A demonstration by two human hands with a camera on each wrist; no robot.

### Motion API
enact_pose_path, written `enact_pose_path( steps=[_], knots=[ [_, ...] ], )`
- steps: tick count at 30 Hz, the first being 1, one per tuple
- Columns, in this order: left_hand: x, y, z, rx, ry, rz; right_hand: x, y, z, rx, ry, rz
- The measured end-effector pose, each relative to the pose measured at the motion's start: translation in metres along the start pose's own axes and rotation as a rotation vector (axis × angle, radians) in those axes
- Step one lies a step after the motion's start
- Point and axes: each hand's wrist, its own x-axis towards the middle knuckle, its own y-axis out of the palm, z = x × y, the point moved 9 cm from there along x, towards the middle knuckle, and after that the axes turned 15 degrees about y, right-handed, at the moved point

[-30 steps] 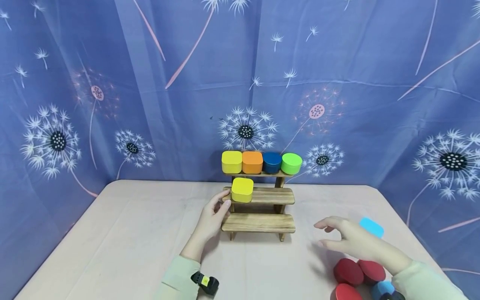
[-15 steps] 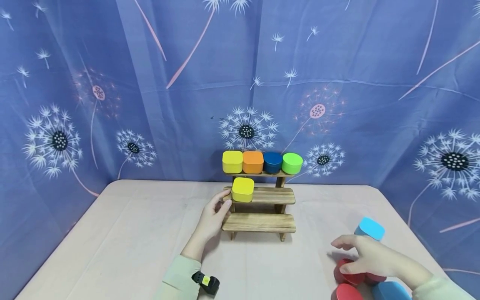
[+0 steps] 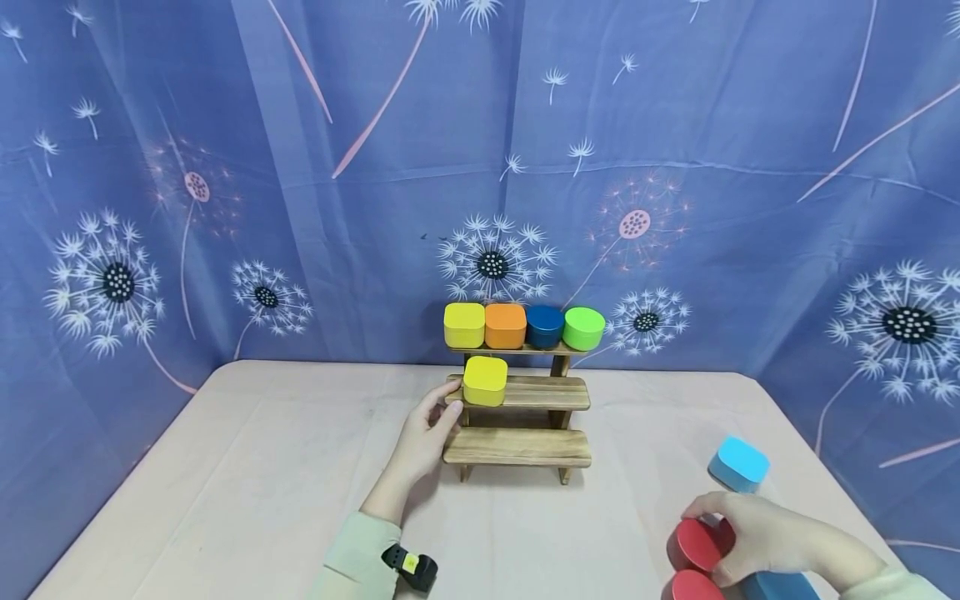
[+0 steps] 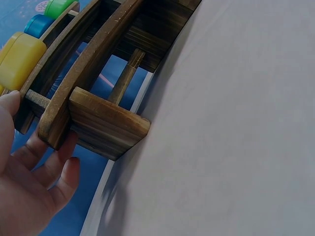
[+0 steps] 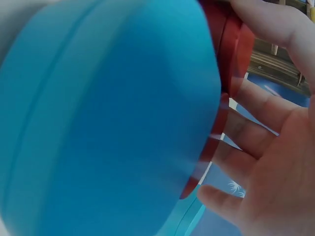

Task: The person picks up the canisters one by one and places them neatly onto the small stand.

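In the head view my left hand point(image 3: 420, 437) holds the left end of a three-step wooden stand point(image 3: 517, 447). Its thumb and fingers lie on either side of the middle step's end, beside a yellow box point(image 3: 485, 381). The left wrist view has the fingers against the stand's wood point(image 4: 93, 64). My right hand point(image 3: 772, 537) is at the lower right, thumb and fingers around a red box that it mostly covers. Touching that cluster is a red round box point(image 3: 693, 545). A blue box point(image 5: 133, 123) fills much of the right wrist view, nearer the camera.
The top step carries a yellow box point(image 3: 464, 325), an orange box point(image 3: 506, 325), a dark blue box point(image 3: 544, 326) and a green box point(image 3: 583, 328). A light blue box point(image 3: 738, 464) lies beyond my right hand. Another red box point(image 3: 692, 587) sits at the front. Blue patterned cloth point(image 3: 375, 250) surrounds the table.
My right hand has moved right and down from beside the stand to the red boxes, and its fingers have closed around one. The left hand has stayed on the stand.
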Motion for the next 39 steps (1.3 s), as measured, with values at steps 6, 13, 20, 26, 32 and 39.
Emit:
enact_pose_path(
  steps=[6,13,20,26,32,39],
  knots=[
    [0.0,0.0,0.0,-0.003,0.006,0.003,0.003,-0.003,0.006,-0.046,-0.098,-0.044],
    [0.0,0.002,0.011,-0.003,0.001,-0.007,0.001,-0.016,0.023,-0.166,-0.231,-0.259],
    [0.001,0.005,0.04,0.013,-0.016,-0.02,0.002,-0.022,0.036,-0.214,-0.255,-0.405],
    [0.001,0.006,0.04,-0.002,-0.021,-0.026,0.0,-0.026,0.047,-0.244,-0.309,-0.486],
    [0.001,0.004,0.039,-0.006,-0.031,-0.039,-0.003,-0.035,0.06,-0.227,-0.32,-0.509],
    [0.002,0.004,0.04,-0.018,-0.045,-0.041,-0.001,-0.045,0.075,-0.205,-0.3,-0.546]
  ],
)
